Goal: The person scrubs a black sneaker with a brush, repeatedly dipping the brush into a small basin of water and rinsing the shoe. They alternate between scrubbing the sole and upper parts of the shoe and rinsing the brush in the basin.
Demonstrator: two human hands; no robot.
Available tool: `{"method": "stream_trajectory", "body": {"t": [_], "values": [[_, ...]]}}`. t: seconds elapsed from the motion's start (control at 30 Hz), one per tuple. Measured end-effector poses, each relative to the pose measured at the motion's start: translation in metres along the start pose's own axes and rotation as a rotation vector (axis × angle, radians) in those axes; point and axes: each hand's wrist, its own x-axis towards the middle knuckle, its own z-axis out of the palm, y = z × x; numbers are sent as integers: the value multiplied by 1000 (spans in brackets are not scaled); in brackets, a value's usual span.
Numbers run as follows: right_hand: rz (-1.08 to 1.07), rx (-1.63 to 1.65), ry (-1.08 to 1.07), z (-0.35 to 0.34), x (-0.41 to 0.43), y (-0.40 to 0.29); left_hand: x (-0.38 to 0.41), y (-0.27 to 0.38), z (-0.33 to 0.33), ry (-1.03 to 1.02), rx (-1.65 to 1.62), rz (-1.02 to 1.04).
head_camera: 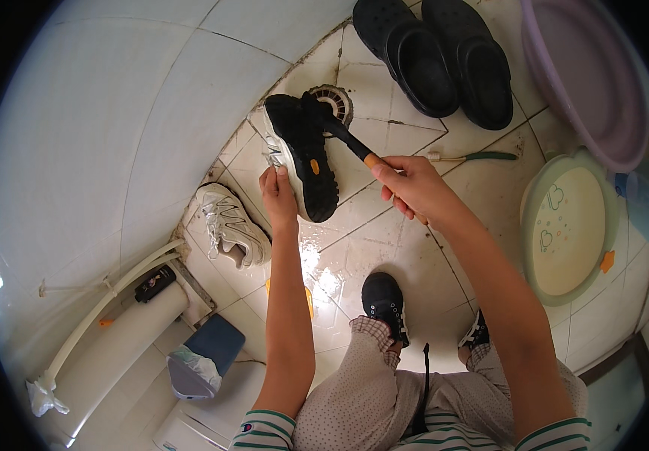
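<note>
My left hand grips the side of a white sneaker, turned so its black sole with a small orange patch faces up. My right hand is closed around the wooden handle of a brush; its black head lies against the upper part of the sole. The bristles cannot be told apart from the dark sole. The matching white sneaker stands upright on the tiles, left of my left hand. Just beyond the held shoe is a round floor drain, partly covered by the brush head.
Black clogs stand at the top, and a green-handled brush lies below them. A purple basin and a green basin are at the right. A lidded bin stands lower left, near the tiled wall. Wet floor tiles shine.
</note>
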Motion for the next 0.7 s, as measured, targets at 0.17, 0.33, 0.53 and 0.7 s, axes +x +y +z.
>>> {"method": "stream_trajectory", "body": {"t": [0.17, 0.33, 0.53, 0.7], "values": [[9, 17, -19, 2, -3, -2, -2, 4, 2, -6, 18, 12], [-7, 13, -7, 6, -2, -1, -4, 6, 2, -6, -4, 5], [-427, -369, 121, 6, 17, 20, -2, 6, 2, -12, -6, -8], [-55, 9, -71, 3, 6, 11, -1, 0, 0, -12, -29, -4]]}}
